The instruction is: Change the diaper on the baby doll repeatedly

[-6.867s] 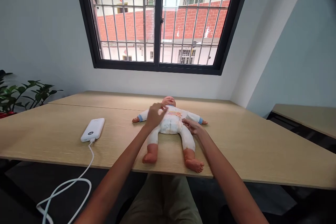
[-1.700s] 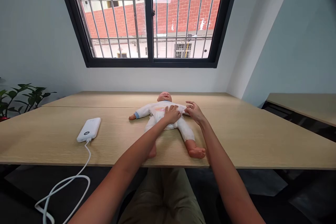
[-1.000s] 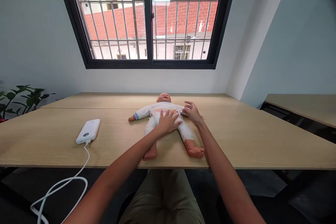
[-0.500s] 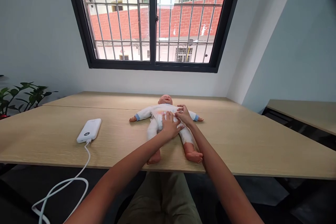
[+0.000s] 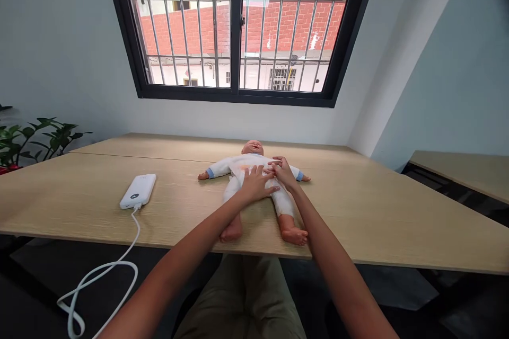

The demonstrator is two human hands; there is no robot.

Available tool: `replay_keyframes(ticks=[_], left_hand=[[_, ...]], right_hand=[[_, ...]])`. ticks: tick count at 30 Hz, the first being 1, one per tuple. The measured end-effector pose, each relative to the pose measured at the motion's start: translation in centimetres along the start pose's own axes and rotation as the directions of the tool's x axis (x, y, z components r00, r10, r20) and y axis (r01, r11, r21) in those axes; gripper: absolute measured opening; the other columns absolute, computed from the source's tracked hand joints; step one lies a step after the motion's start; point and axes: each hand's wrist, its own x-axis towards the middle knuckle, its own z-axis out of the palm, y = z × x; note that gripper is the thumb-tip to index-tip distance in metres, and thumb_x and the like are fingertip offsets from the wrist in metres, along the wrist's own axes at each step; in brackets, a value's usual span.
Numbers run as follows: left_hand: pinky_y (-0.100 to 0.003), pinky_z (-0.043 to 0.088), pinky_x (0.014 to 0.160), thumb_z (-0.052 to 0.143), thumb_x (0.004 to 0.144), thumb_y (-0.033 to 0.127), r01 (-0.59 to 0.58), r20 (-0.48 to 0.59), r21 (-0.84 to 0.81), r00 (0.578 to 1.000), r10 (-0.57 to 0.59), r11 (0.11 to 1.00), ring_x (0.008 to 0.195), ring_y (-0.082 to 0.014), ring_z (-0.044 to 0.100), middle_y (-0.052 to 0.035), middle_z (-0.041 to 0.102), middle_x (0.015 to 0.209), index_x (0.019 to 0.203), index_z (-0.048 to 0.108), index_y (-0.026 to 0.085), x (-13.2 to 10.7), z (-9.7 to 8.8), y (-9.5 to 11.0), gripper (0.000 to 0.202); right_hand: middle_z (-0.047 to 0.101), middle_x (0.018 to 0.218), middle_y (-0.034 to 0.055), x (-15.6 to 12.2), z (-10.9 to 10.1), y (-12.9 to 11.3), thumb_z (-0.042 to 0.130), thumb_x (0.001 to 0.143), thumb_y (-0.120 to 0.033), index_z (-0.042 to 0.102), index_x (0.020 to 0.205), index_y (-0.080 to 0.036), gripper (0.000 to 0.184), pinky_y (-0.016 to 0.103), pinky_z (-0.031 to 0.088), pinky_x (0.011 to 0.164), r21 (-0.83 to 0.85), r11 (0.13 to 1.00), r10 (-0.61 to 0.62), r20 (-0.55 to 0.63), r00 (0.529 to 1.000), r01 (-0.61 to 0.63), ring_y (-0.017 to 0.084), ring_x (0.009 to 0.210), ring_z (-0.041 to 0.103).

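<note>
A baby doll point(image 5: 238, 167) in a white suit with blue cuffs lies on its back on the wooden table point(image 5: 358, 212), head toward the window, bare feet near the front edge. My left hand point(image 5: 254, 185) rests flat on the doll's belly, fingers spread. My right hand point(image 5: 283, 172) lies on the doll's chest right beside it, fingers bent and touching the white cloth. Whether it pinches the cloth is hidden.
A white power bank point(image 5: 138, 190) lies on the table to the left, its white cable point(image 5: 107, 275) looping off the front edge. A leafy plant point(image 5: 27, 137) stands at far left. A barred window point(image 5: 238, 26) is ahead; a second table point(image 5: 465, 172) stands at right.
My right hand has come in from beside the doll's arm onto its chest, next to my left hand, which stays on the belly. The doll has not shifted.
</note>
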Motion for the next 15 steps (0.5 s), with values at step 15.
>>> replay_keyframes(ticks=[15], left_hand=[[-0.033,0.047,0.096,0.047,0.093,0.041,0.042,-0.086,-0.507,0.991,-0.099,0.861,0.104,-0.0232,0.061,-0.0049,0.072,0.109,0.102,0.069,0.019,0.9,-1.1,-6.9,0.032]], right_hand=[[0.074,0.093,0.0059,-0.4,-0.1,0.5,0.057,0.069,-0.020,0.065,0.097,-0.019,0.029,0.033,0.051,0.083,-0.292,0.931,-0.149,0.241,0.959,0.218,0.019,0.092,0.069]])
